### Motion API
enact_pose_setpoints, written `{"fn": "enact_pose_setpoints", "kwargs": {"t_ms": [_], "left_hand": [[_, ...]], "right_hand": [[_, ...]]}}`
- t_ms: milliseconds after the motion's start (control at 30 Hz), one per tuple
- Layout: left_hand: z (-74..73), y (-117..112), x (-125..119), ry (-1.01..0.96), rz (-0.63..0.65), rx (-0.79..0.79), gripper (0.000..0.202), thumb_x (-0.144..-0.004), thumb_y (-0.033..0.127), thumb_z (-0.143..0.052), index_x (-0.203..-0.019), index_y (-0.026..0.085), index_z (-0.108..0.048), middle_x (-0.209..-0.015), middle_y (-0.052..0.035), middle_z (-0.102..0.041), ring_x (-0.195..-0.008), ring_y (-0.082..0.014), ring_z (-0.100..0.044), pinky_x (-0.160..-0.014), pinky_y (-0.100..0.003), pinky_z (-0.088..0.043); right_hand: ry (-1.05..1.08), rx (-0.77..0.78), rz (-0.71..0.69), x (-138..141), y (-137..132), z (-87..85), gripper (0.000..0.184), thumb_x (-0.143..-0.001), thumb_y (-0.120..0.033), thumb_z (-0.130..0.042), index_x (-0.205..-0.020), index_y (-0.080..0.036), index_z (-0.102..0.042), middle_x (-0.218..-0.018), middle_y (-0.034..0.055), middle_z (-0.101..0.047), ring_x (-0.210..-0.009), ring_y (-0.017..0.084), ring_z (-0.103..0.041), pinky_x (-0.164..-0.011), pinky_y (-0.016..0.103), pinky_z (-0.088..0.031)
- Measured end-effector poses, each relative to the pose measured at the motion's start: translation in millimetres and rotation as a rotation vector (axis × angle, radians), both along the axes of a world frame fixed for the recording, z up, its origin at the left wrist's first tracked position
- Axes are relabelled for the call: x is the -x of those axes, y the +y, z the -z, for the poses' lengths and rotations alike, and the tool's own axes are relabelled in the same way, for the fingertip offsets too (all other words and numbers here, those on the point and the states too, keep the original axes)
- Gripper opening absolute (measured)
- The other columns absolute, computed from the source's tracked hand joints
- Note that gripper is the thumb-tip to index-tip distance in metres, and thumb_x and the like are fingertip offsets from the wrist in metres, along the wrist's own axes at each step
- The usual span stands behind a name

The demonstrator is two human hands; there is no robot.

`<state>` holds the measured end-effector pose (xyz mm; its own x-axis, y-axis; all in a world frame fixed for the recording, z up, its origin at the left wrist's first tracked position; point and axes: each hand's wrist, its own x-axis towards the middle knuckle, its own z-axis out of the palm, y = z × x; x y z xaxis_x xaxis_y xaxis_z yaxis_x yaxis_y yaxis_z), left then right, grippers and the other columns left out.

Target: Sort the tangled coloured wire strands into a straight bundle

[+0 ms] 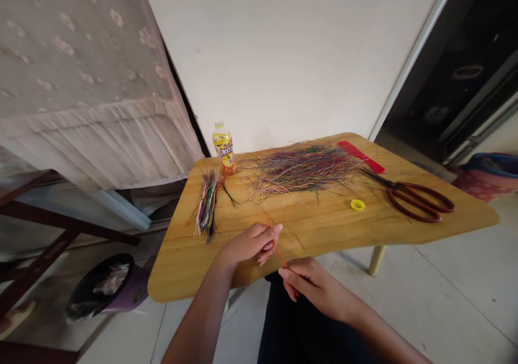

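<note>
Thin orange wires [280, 254] stretch between my two hands at the table's front edge. My left hand [259, 241] pinches their upper part, and my right hand [304, 279] is closed on their lower end, nearer to my lap. Beyond them lies a loose, tangled heap of many-coloured wires [311, 167]. On the left of the table rests a neater bundle of cut wires [208, 202], with white, green, red and dark strands. A few single strands lie on the wood near my left hand.
A yellow-labelled bottle [225, 149] stands at the table's back left. Large scissors with red-brown handles [416, 198], a yellow ring [358, 205] and a red strip [362, 156] lie to the right. A purple bin [129, 288] stands on the floor, left of the wooden table [178, 267].
</note>
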<state>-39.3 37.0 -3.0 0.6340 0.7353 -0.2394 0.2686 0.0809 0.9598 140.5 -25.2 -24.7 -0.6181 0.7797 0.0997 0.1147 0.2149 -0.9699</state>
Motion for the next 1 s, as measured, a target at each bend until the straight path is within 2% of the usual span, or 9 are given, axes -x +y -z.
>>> {"fn": "enact_pose_setpoints", "kwargs": {"t_ms": [100, 267, 400, 533, 600, 733, 867, 1000], "left_hand": [[-1.9, -1, 2, -0.077, 0.001, 0.022, 0.050, -0.083, 0.059, -0.042, -0.054, 0.019, -0.039, -0.040, 0.0083, -0.034, -0.033, -0.0060, -0.037, -0.037, -0.020, -0.031], [-5.9, -3, 6, -0.238, 0.049, 0.111, 0.052, -0.080, 0.060, -0.047, -0.047, 0.021, -0.035, -0.033, 0.0079, -0.031, -0.028, -0.0065, -0.034, -0.032, -0.020, -0.027], [-7.3, -8, 8, -0.337, 0.098, 0.165, 0.052, -0.082, 0.054, -0.048, -0.046, 0.021, -0.033, -0.033, 0.0069, -0.034, -0.028, -0.0063, -0.035, -0.033, -0.020, -0.028], [-3.3, -8, 10, -0.560, 0.079, 0.133, 0.057, -0.085, 0.055, -0.043, -0.042, 0.020, -0.031, -0.030, 0.0072, -0.030, -0.024, -0.0054, -0.030, -0.029, -0.019, -0.025], [-1.3, -6, 11, -0.621, 0.051, 0.095, 0.059, -0.086, 0.055, -0.042, -0.040, 0.020, -0.029, -0.028, 0.0075, -0.026, -0.022, -0.0047, -0.027, -0.027, -0.018, -0.022], [-0.9, -3, 12, -0.565, 0.016, 0.038, 0.061, -0.087, 0.054, -0.043, -0.038, 0.020, -0.027, -0.027, 0.0066, -0.026, -0.023, -0.0043, -0.029, -0.027, -0.018, -0.020], [-0.8, -3, 12, -0.547, -0.112, -0.017, 0.064, -0.084, 0.056, -0.047, -0.036, 0.021, -0.025, -0.026, 0.0071, -0.023, -0.022, -0.0040, -0.027, -0.028, -0.020, -0.021], [1.2, -3, 9, -0.449, -0.139, -0.010, 0.065, -0.079, 0.063, -0.048, -0.034, 0.020, -0.026, -0.025, 0.0056, -0.028, -0.021, -0.0048, -0.030, -0.029, -0.021, -0.021]], "right_hand": [[0.062, 0.110, -0.104, -4, 0, 2.3, 0.053, -0.094, -0.047, -0.038, -0.054, -0.014, -0.050, -0.053, -0.0023, -0.044, -0.051, 0.007, -0.040, -0.052, 0.022, -0.029], [0.318, 0.336, -0.260, -8, -5, 19.3, 0.056, -0.091, -0.049, -0.042, -0.046, -0.015, -0.043, -0.042, -0.0049, -0.034, -0.041, 0.006, -0.027, -0.043, 0.024, -0.018], [0.602, 0.450, -0.323, -4, -9, 25.1, 0.054, -0.089, -0.042, -0.047, -0.043, -0.016, -0.037, -0.040, -0.0056, -0.029, -0.041, 0.006, -0.029, -0.043, 0.023, -0.019], [0.794, 0.545, -0.401, 4, -9, 23.5, 0.052, -0.088, -0.035, -0.050, -0.042, -0.016, -0.035, -0.039, -0.0058, -0.029, -0.041, 0.006, -0.032, -0.043, 0.022, -0.021], [0.818, 0.567, -0.426, 6, -10, 23.7, 0.052, -0.087, -0.036, -0.051, -0.042, -0.016, -0.035, -0.039, -0.0056, -0.030, -0.040, 0.006, -0.033, -0.043, 0.022, -0.022], [0.780, 0.572, -0.365, 3, -10, 26.7, 0.055, -0.086, -0.040, -0.052, -0.040, -0.017, -0.033, -0.039, -0.0064, -0.025, -0.041, 0.006, -0.031, -0.043, 0.022, -0.021], [0.618, 0.471, -0.319, -6, -7, 33.2, 0.056, -0.088, -0.044, -0.049, -0.041, -0.017, -0.034, -0.037, -0.0069, -0.024, -0.040, 0.006, -0.026, -0.043, 0.024, -0.018], [0.511, 0.457, -0.282, -11, -5, 38.9, 0.056, -0.088, -0.047, -0.047, -0.042, -0.017, -0.034, -0.040, -0.0065, -0.025, -0.041, 0.006, -0.024, -0.043, 0.025, -0.016]]}}
